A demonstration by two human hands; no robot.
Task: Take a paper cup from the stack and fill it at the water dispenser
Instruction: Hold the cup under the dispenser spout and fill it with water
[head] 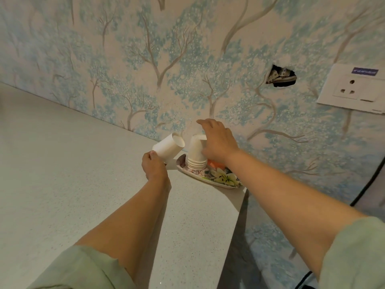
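A stack of white paper cups stands upside down on a floral oval tray near the wall. My right hand rests on the top and side of the stack, fingers curled around it. My left hand holds a single white paper cup by its rim end, tilted, just left of the stack and apart from it. No water dispenser is in view.
The tray sits at the right end of a pale speckled countertop, close to its edge. Behind is a blue tree-pattern wall with a hole and a white power socket at the right. An orange item lies on the tray.
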